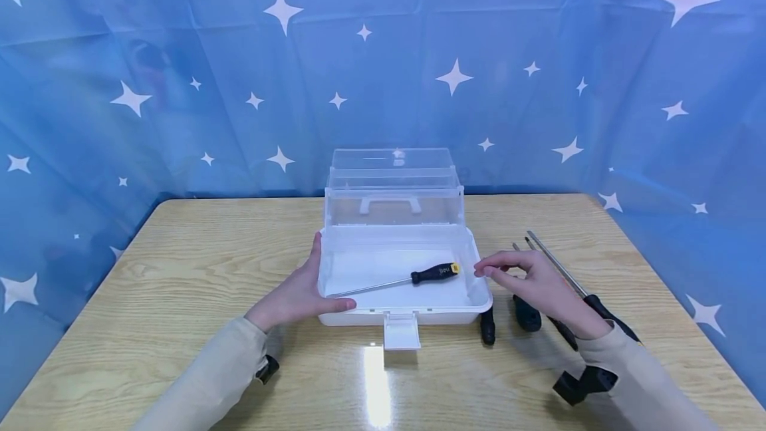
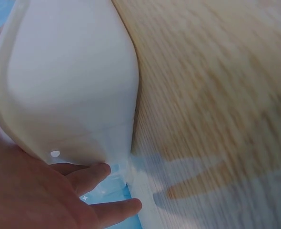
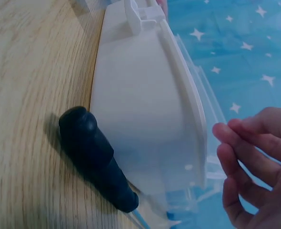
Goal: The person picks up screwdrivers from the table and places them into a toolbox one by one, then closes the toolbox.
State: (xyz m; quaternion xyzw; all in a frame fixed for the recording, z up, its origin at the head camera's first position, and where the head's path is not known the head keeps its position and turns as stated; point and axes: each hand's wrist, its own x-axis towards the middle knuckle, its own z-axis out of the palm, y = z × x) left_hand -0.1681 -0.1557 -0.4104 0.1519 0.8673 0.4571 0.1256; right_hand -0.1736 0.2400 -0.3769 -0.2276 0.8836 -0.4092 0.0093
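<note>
A white toolbox (image 1: 359, 251) stands with its clear lid (image 1: 391, 205) raised. Inside lies one screwdriver (image 1: 435, 273) with a black handle and yellow end, its shaft pointing left. My left hand (image 1: 296, 291) holds the toolbox's left end, thumb over the front rim and fingers along the side. At the right rim hovers my right hand (image 1: 526, 278), fingers loosely bent and tips close together; the right wrist view shows nothing held. Below it, a black-handled screwdriver (image 3: 95, 157) lies beside the toolbox's right wall.
More screwdrivers lie on the wooden table to the right, among them a stubby black handle (image 1: 526, 314) and a long-shafted one (image 1: 610, 316), partly behind my right arm. The front latch (image 1: 401, 332) hangs down. A blue star-patterned cloth (image 1: 383, 85) rises behind the table.
</note>
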